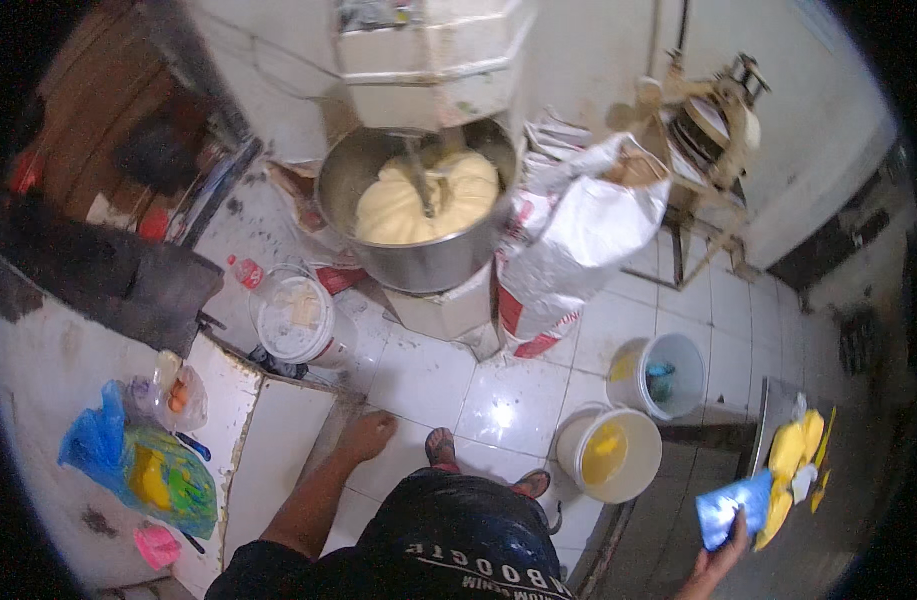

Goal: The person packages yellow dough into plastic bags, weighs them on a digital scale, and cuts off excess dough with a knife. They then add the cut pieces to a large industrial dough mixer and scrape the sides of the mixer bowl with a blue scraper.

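Note:
My right hand grips a shiny bluish rectangular piece, possibly a scraper or a packet; which one I cannot tell. It is right by several yellow lumps of fat or dough on a dark metal surface. A small whitish piece lies among the lumps. My left hand hangs over the tiled floor with its fingers curled, and nothing shows in it. Ahead, pale yellow dough fills much of the steel bowl of a spiral mixer, around its metal tool.
A white bucket with yellow contents and another bucket stand at right. A flour sack leans beside the mixer. Left are a lidded bucket, a plastic bottle, a bag of eggs and a yellow-smeared plastic bag.

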`<control>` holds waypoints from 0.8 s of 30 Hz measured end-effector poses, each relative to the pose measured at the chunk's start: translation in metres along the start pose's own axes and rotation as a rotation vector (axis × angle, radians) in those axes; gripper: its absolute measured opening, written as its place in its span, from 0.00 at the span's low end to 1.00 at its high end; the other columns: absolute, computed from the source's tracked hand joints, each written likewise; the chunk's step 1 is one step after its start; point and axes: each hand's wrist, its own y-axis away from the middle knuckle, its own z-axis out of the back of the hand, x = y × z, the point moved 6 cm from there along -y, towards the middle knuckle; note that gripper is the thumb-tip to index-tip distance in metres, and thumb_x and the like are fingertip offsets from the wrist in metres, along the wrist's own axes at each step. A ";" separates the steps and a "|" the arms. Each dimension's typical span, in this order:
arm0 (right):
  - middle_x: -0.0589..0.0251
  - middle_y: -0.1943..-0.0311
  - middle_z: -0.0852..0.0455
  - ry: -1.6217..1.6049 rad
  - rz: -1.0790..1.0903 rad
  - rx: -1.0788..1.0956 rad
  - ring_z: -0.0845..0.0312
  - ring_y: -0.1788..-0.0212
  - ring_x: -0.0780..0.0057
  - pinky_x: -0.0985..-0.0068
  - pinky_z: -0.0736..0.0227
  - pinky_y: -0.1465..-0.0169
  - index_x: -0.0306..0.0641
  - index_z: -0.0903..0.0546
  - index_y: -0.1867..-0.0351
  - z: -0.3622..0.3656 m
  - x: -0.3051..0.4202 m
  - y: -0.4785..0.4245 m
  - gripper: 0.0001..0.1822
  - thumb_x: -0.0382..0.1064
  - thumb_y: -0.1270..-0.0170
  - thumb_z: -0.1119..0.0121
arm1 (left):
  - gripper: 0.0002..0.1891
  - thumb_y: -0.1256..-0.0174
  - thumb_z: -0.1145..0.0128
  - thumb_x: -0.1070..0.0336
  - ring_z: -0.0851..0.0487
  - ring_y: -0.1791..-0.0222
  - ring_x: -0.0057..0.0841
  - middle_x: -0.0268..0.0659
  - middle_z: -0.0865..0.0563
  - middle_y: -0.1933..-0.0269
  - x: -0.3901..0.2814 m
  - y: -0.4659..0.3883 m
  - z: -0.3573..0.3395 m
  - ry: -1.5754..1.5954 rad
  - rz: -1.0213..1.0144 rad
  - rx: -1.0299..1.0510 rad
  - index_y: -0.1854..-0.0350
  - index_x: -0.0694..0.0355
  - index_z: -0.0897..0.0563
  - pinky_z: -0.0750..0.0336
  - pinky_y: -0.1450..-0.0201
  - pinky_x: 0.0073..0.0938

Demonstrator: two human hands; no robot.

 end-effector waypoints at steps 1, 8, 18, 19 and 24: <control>0.59 0.55 0.18 0.050 -0.006 0.102 0.22 0.53 0.68 0.69 0.28 0.46 0.34 0.24 0.47 -0.054 -0.008 0.009 0.21 0.39 0.40 0.38 | 0.19 0.33 0.50 0.52 0.18 0.53 0.45 0.50 0.15 0.56 0.017 -0.001 0.018 -0.038 -0.022 -0.078 0.55 0.65 0.19 0.26 0.47 0.39; 0.61 0.53 0.19 0.591 0.315 1.063 0.22 0.51 0.70 0.73 0.28 0.47 0.34 0.26 0.48 -0.386 -0.066 0.096 0.19 0.24 0.42 0.42 | 0.14 0.34 0.47 0.61 0.16 0.57 0.42 0.48 0.15 0.59 0.114 0.052 0.123 0.202 0.201 -0.534 0.56 0.67 0.19 0.24 0.51 0.37; 0.61 0.38 0.26 1.151 1.714 1.835 0.31 0.36 0.57 0.55 0.40 0.38 0.50 0.33 0.33 -0.633 -0.152 0.223 0.33 0.31 0.45 0.50 | 0.16 0.33 0.46 0.59 0.17 0.53 0.41 0.50 0.15 0.56 0.124 0.071 0.113 0.448 0.470 -0.516 0.52 0.66 0.21 0.25 0.48 0.36; 0.62 0.37 0.27 1.134 1.694 1.957 0.31 0.36 0.59 0.54 0.41 0.39 0.52 0.34 0.33 -0.644 -0.174 0.219 0.31 0.33 0.42 0.51 | 0.17 0.34 0.46 0.58 0.17 0.51 0.42 0.51 0.16 0.55 0.155 0.069 0.088 0.225 0.339 -0.539 0.52 0.66 0.21 0.25 0.47 0.37; 0.65 0.33 0.31 1.271 1.865 2.085 0.34 0.34 0.62 0.54 0.42 0.38 0.51 0.35 0.32 -0.679 -0.220 0.235 0.29 0.38 0.39 0.52 | 0.15 0.33 0.47 0.59 0.17 0.51 0.41 0.50 0.16 0.55 0.122 0.052 0.118 0.429 0.589 -0.558 0.52 0.65 0.21 0.25 0.47 0.37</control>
